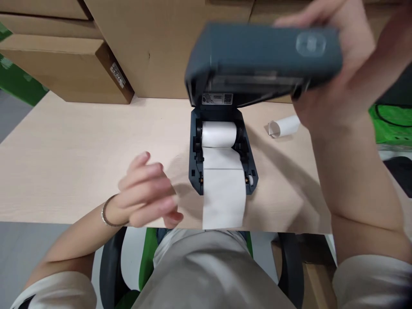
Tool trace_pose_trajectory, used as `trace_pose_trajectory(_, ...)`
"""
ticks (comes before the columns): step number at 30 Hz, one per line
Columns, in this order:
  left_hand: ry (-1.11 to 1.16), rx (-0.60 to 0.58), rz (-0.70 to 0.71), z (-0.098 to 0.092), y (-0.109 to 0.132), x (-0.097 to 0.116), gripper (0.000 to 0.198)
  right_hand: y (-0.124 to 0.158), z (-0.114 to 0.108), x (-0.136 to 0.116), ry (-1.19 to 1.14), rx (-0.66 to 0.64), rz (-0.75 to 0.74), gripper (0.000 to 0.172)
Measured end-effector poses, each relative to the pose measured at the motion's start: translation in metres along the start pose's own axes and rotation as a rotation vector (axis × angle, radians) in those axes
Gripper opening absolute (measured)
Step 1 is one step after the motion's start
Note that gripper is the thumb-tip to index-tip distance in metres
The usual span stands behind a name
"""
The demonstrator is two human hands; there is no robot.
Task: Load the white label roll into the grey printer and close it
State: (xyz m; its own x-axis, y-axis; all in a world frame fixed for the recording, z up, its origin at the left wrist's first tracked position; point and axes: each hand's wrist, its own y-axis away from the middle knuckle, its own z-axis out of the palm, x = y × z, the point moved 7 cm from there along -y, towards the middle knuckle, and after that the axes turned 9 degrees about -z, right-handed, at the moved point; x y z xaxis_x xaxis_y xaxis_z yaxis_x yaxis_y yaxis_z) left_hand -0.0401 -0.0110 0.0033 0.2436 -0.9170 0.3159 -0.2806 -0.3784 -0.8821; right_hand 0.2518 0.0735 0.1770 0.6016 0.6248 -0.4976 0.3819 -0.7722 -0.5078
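A dark label printer (pixel 194 154) sits on the table with its lid (pixel 257 51) raised. Inside it lies a roll of white labels (pixel 219 134), and the label strip (pixel 224 197) runs forward out of the printer past the table's front edge. My right hand (pixel 341 64) grips the raised lid at its right side; part of the fingers is hidden behind it. To the left of the printer, my left hand (pixel 146 193) hovers above the table with loosely bent fingers apart and nothing in them. It is slightly blurred and does not touch the label strip.
A small curled white paper roll (pixel 285 126) lies on the table (pixel 80 159) to the printer's right. Cardboard boxes (pixel 71 68) stand along the back. At the far right are a green item (pixel 391 126) and a black object (pixel 399 169). Chair armrests (pixel 111 266) flank me below the table edge.
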Motion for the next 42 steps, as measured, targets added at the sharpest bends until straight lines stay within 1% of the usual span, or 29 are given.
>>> trace_pose_trajectory(1,-0.082,0.116,0.056,-0.005,-0.006,0.001,0.086,0.016,0.0,-0.01,-0.187,0.057,-0.095,0.075)
trace_pose_trajectory(2,-0.201,0.182,0.049,-0.004,-0.017,0.002,0.098,0.032,0.006,-0.019,-0.313,0.023,-0.167,0.066)
trace_pose_trajectory(3,-0.286,0.208,0.015,0.0,-0.029,0.003,0.105,0.048,0.013,-0.025,-0.389,-0.009,-0.226,0.062)
trace_pose_trajectory(4,-0.266,0.223,-0.009,0.004,-0.043,0.006,0.103,0.063,0.022,-0.029,-0.394,-0.083,-0.276,0.061)
trace_pose_trajectory(5,-0.198,0.209,-0.014,0.01,-0.056,0.013,0.096,0.077,0.032,-0.032,-0.356,-0.151,-0.32,0.062)
trace_pose_trajectory(6,-0.137,0.153,0.004,0.017,-0.067,0.021,0.089,0.088,0.04,-0.032,-0.302,-0.188,-0.362,0.064)
trace_pose_trajectory(7,-0.099,0.082,0.059,0.025,-0.075,0.032,0.086,0.098,0.046,-0.032,-0.249,-0.201,-0.401,0.067)
trace_pose_trajectory(8,-0.075,-0.001,0.115,0.032,-0.08,0.043,0.088,0.106,0.051,-0.03,-0.204,-0.19,-0.433,0.068)
trace_pose_trajectory(10,-0.076,-0.143,0.195,0.044,-0.082,0.055,0.091,0.117,0.056,-0.028,-0.119,-0.09,-0.526,0.07)
trace_pose_trajectory(12,-0.092,-0.211,0.204,0.05,-0.08,0.057,0.088,0.128,0.058,-0.027,-0.05,0.051,-0.649,0.071)
trace_pose_trajectory(14,-0.098,-0.226,0.193,0.053,-0.076,0.053,0.082,0.136,0.063,-0.026,0.004,0.157,-0.741,0.069)
trace_pose_trajectory(15,-0.088,-0.223,0.197,0.054,-0.074,0.052,0.079,0.14,0.066,-0.025,0.011,0.196,-0.764,0.069)
trace_pose_trajectory(19,-0.034,-0.189,0.242,0.055,-0.072,0.052,0.068,0.148,0.077,-0.019,-0.047,0.252,-0.759,0.071)
trace_pose_trajectory(24,-0.041,-0.122,0.257,0.055,-0.073,0.055,0.058,0.155,0.082,-0.016,-0.056,0.307,-0.721,0.069)
trace_pose_trajectory(29,-0.067,-0.091,0.246,0.056,-0.074,0.056,0.058,0.156,0.083,-0.016,-0.01,0.327,-0.711,0.067)
trace_pose_trajectory(36,-0.101,-0.076,0.258,0.056,-0.072,0.057,0.055,0.153,0.082,-0.019,0.051,0.348,-0.749,0.064)
trace_pose_trajectory(42,-0.103,-0.034,0.293,0.058,-0.07,0.056,0.052,0.153,0.083,-0.023,0.061,0.352,-0.751,0.06)
